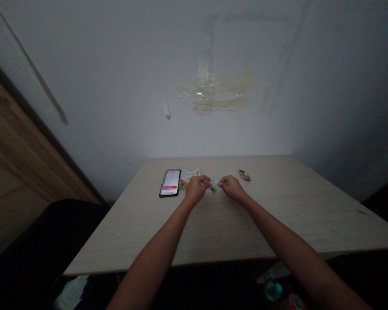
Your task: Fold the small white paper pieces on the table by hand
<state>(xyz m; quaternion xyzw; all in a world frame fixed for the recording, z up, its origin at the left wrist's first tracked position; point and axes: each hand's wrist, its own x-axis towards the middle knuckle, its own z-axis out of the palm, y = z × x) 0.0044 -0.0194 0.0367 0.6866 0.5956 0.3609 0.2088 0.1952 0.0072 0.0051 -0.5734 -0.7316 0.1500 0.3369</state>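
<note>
Over the middle of the table, my left hand (pixel 195 189) and my right hand (pixel 232 188) pinch a small printed card (pixel 214 184) between their fingertips. The card is white, yellow and blue, and its print is too small to read. Just left of my left hand lies a black smartphone (pixel 170 182) with its screen lit and blurred. A colourful printed leaflet (pixel 190 173) lies beside the phone, partly hidden behind my left hand. Beyond my right hand, apart from it, lies a small crumpled foil wrapper (pixel 244 175).
The pale wood-grain table (pixel 278 211) stands against a white wall (pixel 213 51) marked with tape residue. A wooden panel (pixel 16 150) rises at the left, with a dark shape (pixel 52 228) by the table's near corner. Small coloured items lie below the near edge at right.
</note>
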